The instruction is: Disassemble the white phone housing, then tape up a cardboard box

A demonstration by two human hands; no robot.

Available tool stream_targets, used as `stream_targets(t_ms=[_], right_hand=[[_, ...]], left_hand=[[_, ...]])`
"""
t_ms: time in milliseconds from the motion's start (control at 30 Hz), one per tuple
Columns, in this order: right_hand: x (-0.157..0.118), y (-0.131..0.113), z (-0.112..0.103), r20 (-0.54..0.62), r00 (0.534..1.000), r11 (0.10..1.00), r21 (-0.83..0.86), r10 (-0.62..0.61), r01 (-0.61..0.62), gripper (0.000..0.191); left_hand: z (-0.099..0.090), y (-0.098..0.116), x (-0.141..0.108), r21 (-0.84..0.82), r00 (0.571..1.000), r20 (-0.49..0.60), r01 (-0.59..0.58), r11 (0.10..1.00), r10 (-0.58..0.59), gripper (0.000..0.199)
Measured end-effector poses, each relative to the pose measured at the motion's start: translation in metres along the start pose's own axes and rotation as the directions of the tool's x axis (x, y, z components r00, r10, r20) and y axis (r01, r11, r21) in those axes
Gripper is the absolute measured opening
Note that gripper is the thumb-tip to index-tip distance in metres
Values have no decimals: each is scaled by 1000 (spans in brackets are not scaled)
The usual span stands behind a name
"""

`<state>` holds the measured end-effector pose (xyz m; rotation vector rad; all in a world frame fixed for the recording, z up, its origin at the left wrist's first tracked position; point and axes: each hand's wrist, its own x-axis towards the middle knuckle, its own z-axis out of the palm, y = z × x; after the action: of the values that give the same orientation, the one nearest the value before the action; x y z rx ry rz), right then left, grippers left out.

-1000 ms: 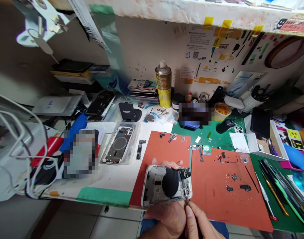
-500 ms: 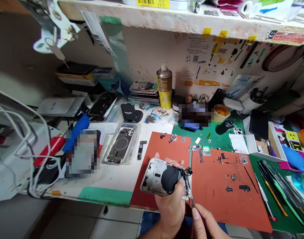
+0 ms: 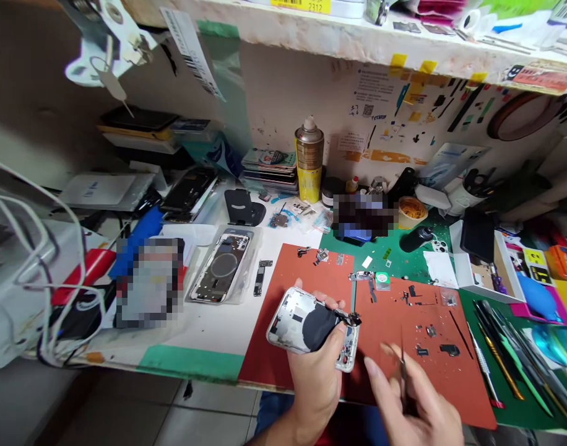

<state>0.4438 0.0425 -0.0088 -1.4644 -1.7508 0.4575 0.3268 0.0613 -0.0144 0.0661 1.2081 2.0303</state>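
My left hand (image 3: 314, 378) is closed around a phone's silver frame (image 3: 283, 334), held tilted above the red-brown mat. Inside the frame lies a dark pad (image 3: 318, 325), and a black flex part (image 3: 351, 318) stands out near my thumb. My right hand (image 3: 418, 402), to the right of the frame and apart from it, grips slim dark tweezers (image 3: 403, 368) with the points upward. Motion blurs the tweezers, so their tips are hard to make out. Small phone parts (image 3: 423, 350) are scattered on the mat (image 3: 380, 390) beyond that hand.
On the left, a second phone housing (image 3: 223, 266) lies in a clear tray beside a logic board (image 3: 263, 277). A spray can (image 3: 309, 161) stands at the back. Several hand tools (image 3: 510, 353) lie at the right, near a white box (image 3: 510, 272). A shelf (image 3: 311, 40) overhangs the bench.
My right hand has drawn the tweezers away from the phone frame, to the right, and turned their points upward. My left hand still holds the frame, slightly shifted in view.
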Motion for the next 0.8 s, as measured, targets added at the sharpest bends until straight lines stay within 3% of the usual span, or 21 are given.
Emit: stream_targets(t_ms=[67,133,200,367,600,700,767,800], right_hand=[[25,3,3,76,969,968,106,-235,226,26],[44,5,4,146,924,927,188,-353,324,20],[54,6,3,194,915,924,224,-353,309,14],[54,7,-5,302,940,973,208,-160,99,17],[49,8,-1,230,900,915,260,-370,310,21],[48,11,-3,261,926,936,294,-274,194,10],[47,14,-7,319,945,946,321,-66,-43,11],[47,15,-8,360,931,917,350,59,-193,18]], left_hand=[[-4,-1,-2,8,999,42,19,1000,-20,78],[-7,-1,-4,17,996,85,36,999,-37,69],[-9,0,-4,31,993,110,41,999,-44,66],[-7,5,-3,8,992,86,96,995,-96,87],[0,8,-6,22,986,103,127,992,-128,83],[1,10,-8,10,984,89,152,988,-152,77],[2,13,-7,-5,982,52,181,984,-180,78],[1,15,-6,-9,979,33,202,979,-202,78]])
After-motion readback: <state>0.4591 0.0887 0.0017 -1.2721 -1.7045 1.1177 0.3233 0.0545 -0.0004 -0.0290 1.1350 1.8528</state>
